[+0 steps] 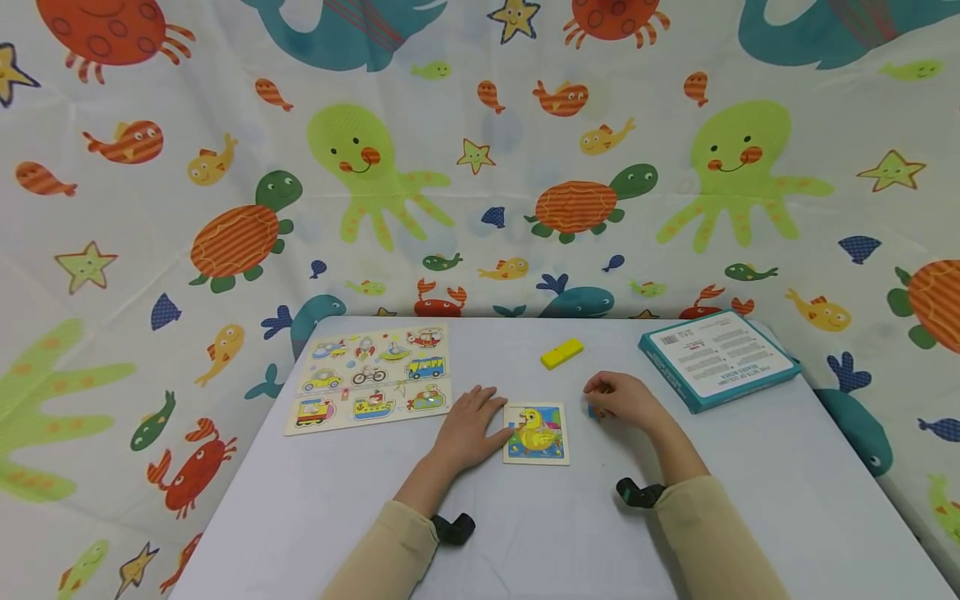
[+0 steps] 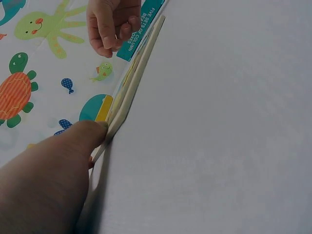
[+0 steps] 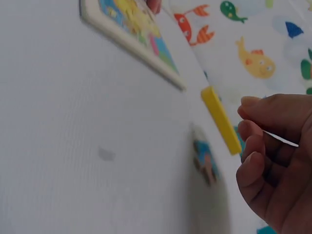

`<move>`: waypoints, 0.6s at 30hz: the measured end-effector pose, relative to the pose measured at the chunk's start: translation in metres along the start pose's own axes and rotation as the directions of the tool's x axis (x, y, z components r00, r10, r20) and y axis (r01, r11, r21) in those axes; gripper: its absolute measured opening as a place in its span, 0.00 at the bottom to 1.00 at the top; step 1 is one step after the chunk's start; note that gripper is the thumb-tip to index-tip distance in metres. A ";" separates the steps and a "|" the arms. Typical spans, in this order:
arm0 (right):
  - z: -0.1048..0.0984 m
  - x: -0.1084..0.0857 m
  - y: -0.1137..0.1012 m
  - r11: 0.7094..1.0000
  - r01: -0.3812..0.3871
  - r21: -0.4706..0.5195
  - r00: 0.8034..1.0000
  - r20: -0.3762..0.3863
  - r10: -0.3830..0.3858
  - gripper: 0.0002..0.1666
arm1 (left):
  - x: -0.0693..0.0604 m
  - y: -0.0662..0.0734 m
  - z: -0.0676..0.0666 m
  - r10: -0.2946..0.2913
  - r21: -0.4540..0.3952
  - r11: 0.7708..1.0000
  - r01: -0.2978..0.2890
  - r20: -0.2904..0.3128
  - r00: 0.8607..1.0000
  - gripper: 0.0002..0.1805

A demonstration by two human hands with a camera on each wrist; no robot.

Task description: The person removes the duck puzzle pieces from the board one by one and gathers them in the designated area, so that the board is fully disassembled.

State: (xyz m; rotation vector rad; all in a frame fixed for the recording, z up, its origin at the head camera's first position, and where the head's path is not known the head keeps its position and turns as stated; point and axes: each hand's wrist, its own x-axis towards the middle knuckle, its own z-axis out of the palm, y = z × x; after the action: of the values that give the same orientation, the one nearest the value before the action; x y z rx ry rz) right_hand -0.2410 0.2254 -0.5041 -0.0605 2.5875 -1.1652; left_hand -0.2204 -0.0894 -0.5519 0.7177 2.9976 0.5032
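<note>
A small square duck puzzle (image 1: 536, 433) in a pale wooden frame lies on the table in front of the person. My left hand (image 1: 468, 429) rests beside it, fingers spread, with the thumb touching its left edge; the left wrist view shows that thumb (image 2: 90, 134) at the board's rim. To the puzzle's right, my right hand (image 1: 622, 400) hovers with loosely bent fingers, as the right wrist view of the hand (image 3: 278, 156) shows, and nothing between them. Below it lies a small blue jigsaw piece (image 3: 205, 161), mostly covered by the hand in the head view.
Behind the puzzle is a yellow block (image 1: 562, 354). A larger wooden board with vehicle pictures (image 1: 442, 398) lies at the left. At the right back sits a teal box (image 1: 720, 358). A sea-animal cloth (image 1: 495, 275) hangs behind the white table (image 1: 300, 517).
</note>
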 end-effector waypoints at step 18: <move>0.048 0.019 -0.052 0.992 0.118 -0.047 0.987 0.115 -0.112 0.06 | 0.000 0.001 -0.002 -0.004 0.013 1.000 0.003 0.010 1.000 0.34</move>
State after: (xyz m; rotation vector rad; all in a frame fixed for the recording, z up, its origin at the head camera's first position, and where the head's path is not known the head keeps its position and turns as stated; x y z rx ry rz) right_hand -0.2499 0.1530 -0.5005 -0.2828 2.5448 -1.0979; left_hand -0.2204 -0.0887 -0.5497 0.7134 2.9953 0.4789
